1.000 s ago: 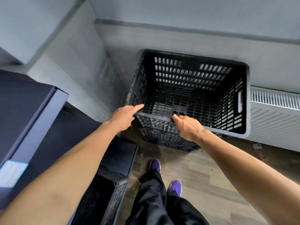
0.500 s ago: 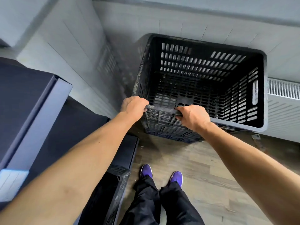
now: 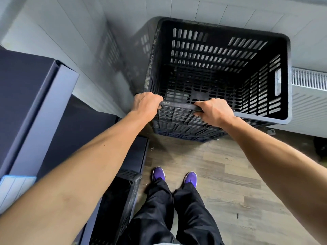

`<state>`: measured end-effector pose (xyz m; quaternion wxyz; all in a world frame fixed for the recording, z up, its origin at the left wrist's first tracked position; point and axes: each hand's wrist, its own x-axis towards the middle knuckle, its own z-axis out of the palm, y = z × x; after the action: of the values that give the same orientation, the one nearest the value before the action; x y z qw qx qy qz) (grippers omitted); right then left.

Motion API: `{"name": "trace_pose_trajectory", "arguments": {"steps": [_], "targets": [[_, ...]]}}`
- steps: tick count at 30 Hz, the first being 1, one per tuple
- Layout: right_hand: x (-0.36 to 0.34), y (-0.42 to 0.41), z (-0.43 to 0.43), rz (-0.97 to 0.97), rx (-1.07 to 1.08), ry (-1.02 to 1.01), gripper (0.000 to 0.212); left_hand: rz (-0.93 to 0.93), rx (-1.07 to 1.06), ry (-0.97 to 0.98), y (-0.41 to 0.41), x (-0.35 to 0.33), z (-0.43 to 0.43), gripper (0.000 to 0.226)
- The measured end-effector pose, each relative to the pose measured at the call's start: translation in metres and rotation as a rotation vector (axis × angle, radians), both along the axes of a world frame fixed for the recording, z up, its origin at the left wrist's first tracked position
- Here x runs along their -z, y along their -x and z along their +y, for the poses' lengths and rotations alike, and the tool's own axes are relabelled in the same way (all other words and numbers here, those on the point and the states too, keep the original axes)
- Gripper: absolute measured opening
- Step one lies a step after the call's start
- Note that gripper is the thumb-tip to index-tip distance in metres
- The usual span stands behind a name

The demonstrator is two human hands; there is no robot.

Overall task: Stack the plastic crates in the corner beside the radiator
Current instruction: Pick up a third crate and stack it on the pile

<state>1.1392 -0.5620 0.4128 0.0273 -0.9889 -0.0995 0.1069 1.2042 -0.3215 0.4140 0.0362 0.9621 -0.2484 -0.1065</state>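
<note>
A dark cabinet (image 3: 26,106) fills the left side, and a second black crate (image 3: 122,197) sits low at near left, beside the person's purple shoes (image 3: 174,176). The white radiator (image 3: 308,96) runs along the far wall at right. The top black crate (image 3: 221,71) sits on a stack in the far corner (a blue crate (image 3: 178,137) shows beneath). The left hand (image 3: 146,104) and the right hand (image 3: 215,112) are both curled closed over its near rim. A second ago the left hand was open, only its fingertips touching; the crate now looms closer.
</note>
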Motion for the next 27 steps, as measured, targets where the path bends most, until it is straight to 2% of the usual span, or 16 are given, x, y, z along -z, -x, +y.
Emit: {"name": "trace_pose_trajectory", "arguments": {"steps": [12,18,22,27], "targets": [[0.006,-0.005,-0.009,-0.041,-0.049,0.009,0.022,-0.025,-0.007,0.010,0.001,0.005,-0.007,0.028],[0.009,-0.001,-0.009,-0.037,-0.057,0.014,0.025,0.021,-0.115,-0.008,0.004,0.010,-0.010,0.017],[0.006,0.004,-0.016,0.052,-0.037,-0.055,0.033,0.049,-0.080,-0.065,0.008,0.006,-0.010,0.013],[-0.007,0.036,-0.074,0.126,0.102,0.009,0.025,-0.002,-0.043,-0.170,0.010,0.003,-0.021,0.043]]}}
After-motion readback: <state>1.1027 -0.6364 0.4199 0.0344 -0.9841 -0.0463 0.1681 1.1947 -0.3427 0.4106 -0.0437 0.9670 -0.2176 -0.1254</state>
